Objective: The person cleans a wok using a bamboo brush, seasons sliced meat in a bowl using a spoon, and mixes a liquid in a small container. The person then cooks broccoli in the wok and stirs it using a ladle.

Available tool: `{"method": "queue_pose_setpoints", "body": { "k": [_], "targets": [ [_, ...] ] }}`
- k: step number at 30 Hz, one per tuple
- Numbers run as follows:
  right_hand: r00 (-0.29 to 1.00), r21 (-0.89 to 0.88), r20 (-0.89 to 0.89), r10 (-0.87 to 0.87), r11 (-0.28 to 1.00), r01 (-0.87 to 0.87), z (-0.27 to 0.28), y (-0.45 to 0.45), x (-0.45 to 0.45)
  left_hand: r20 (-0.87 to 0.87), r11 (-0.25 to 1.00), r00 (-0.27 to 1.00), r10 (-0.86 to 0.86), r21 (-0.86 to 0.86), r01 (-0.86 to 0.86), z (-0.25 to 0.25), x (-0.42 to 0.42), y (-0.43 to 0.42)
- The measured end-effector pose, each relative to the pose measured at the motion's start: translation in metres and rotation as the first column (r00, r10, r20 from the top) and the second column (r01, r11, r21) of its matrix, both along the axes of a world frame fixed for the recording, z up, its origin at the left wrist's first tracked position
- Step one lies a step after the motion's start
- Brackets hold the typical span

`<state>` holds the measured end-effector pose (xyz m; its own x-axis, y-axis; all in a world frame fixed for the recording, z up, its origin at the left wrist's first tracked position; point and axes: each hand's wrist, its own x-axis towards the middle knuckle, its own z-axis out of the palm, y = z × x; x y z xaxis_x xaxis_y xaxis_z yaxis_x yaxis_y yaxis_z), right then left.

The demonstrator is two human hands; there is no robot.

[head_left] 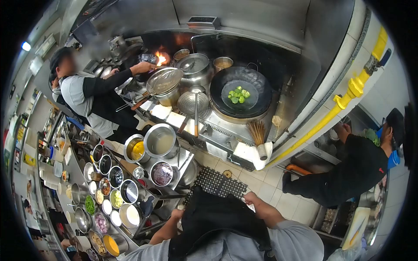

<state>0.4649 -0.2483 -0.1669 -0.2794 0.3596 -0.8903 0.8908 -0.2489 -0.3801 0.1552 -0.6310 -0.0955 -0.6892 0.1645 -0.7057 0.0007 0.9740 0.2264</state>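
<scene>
Bright green vegetable pieces (237,95) lie heaped in a round black metal wok (263,93), well ahead of the right hand (251,199), the nearer, and left hand (177,213); I cannot tell finger opening or grip.

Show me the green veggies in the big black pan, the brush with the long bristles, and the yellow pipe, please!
Green veggies (238,94): head view, middle of the pile.
Brush (257,131): head view, on its bristles.
Yellow pipe (354,88): head view, on its fat middle part.
</scene>
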Motion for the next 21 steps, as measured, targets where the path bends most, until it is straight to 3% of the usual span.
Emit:
{"method": "queue_pose_setpoints", "body": {
  "k": [3, 5, 6, 8, 10, 11, 12, 14, 16, 18, 19, 21],
  "targets": [
    [1.0, -0.029, 0.012, -0.012, 0.999, 0.012, 0.002, -0.003, -0.009, -0.004, 1.0, 1.0, -0.008, -0.009, 0.008, 0.032, 0.001, 0.012],
    [0.987, -0.065, -0.003, 0.158, 0.985, -0.158, -0.01, 0.0, -0.029, 0.033, 0.999, 0.998, 0.047, -0.013, -0.047, 0.043, 0.0, 0.012],
    [0.989, -0.074, -0.095, 0.117, 0.989, -0.125, -0.02, 0.002, -0.043, 0.028, 0.997, 0.997, 0.077, -0.026, -0.077, 0.03, -0.004, 0.007],
    [0.995, -0.088, -0.098, 0.016, 0.996, -0.025, -0.001, 0.006, -0.093, 0.024, 0.992, 0.993, 0.12, -0.038, -0.119, 0.025, -0.007, 0.003],
    [0.954, -0.289, -0.292, -0.071, 0.957, -0.017, -0.009, 0.024, -0.147, 0.019, 0.99, 0.99, 0.138, 0.014, -0.138, 0.036, -0.009, 0.005],
    [0.964, -0.246, -0.259, -0.066, 0.969, 0.0, 0.03, 0.027, -0.182, 0.021, 0.989, 0.989, 0.145, 0.014, -0.145, 0.03, -0.014, 0.004],
    [0.885, -0.411, -0.434, -0.169, 0.911, -0.027, 0.035, 0.038, -0.211, 0.012, 0.989, 0.989, 0.148, 0.014, -0.148, 0.02, -0.019, 0.002],
    [0.91, -0.292, -0.378, -0.172, 0.954, 0.059, 0.036, 0.044, -0.279, 0.01, 0.99, 0.99, 0.141, 0.011, -0.141, 0.017, -0.029, 0.006],
    [0.832, -0.245, -0.462, -0.306, 0.946, 0.212, 0.139, 0.045, -0.326, -0.131, 0.938, 0.949, 0.288, 0.239, -0.251, 0.023, -0.039, 0.018],
    [0.768, -0.409, -0.487, -0.416, 0.885, 0.22, 0.17, 0.06, -0.368, -0.17, 0.907, 0.927, 0.333, 0.328, -0.266, 0.033, -0.053, 0.033],
    [0.72, -0.441, -0.496, -0.486, 0.855, 0.273, 0.16, 0.065, -0.394, -0.206, 0.862, 0.895, 0.396, 0.421, -0.284, 0.04, -0.061, 0.04],
    [0.707, -0.458, -0.454, -0.542, 0.823, 0.337, 0.181, 0.071, -0.431, -0.241, 0.865, 0.898, 0.367, 0.444, -0.234, 0.053, -0.08, 0.054]
  ]
}}
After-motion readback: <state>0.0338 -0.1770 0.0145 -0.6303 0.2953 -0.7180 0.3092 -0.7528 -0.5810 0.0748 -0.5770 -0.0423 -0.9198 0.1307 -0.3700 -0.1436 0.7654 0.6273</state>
